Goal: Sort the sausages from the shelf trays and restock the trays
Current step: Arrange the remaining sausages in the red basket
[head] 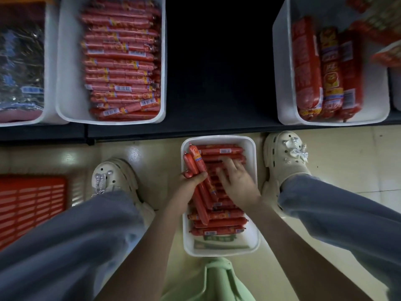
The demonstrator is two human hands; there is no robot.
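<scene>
Red sausages [219,222] in floor tray [251,246]

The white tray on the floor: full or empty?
Mostly full: thin red sausages lie stacked across the white plastic tray; only its near end lacks them.

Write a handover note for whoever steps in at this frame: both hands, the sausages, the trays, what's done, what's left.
Left hand: grips a bundle of sausages over the floor tray.
Right hand: open, fingers spread on the loose sausages in that tray.
Shelf: left tray is full of thin sausages, right tray holds thicker ones, and there is a gap between them.
Done: some sausages are picked out.
Left: finish sorting the floor tray, then return it, probably to the gap.
</scene>
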